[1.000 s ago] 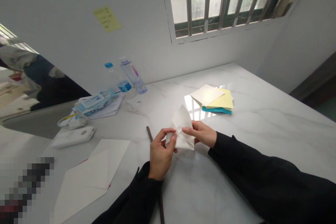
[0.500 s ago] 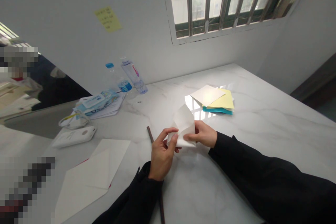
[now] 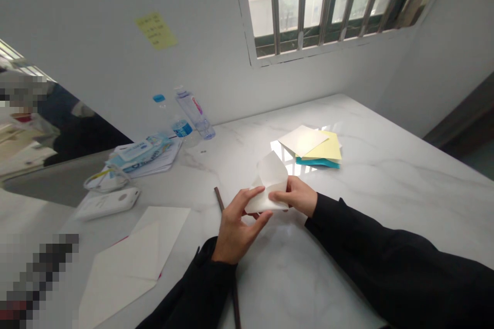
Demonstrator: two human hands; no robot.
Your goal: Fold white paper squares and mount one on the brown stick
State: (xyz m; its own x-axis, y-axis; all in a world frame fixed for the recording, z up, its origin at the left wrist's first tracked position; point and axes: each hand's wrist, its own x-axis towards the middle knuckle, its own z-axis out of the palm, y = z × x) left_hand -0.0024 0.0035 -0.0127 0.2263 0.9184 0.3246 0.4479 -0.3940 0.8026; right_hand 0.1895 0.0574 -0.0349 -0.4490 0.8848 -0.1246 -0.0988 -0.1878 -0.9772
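A white sheet of paper (image 3: 273, 175), partly folded with its lower part turned up and a pointed flap at the top, is held just above the table. My right hand (image 3: 300, 195) pinches its right side, thumb on the front and fingers behind. On its left side, my left hand (image 3: 239, 223) grips the paper with the index finger across the front and other fingers beneath; its thumb stands away from the lower edge. A thin dark brown stick (image 3: 218, 198) lies on the table, running under my left forearm.
White, yellow and blue paper sheets (image 3: 320, 146) lie beyond my hands. To the left are white papers (image 3: 127, 262), a white device (image 3: 111, 203) with a cable, a wipes pack (image 3: 141, 151) and two plastic bottles (image 3: 196, 114). A person (image 3: 62, 103) is at the far left.
My left thumb has lifted off the paper's front and moved down and outward, uncovering the folded lower part. My right hand keeps its pinch. The view has shifted slightly.
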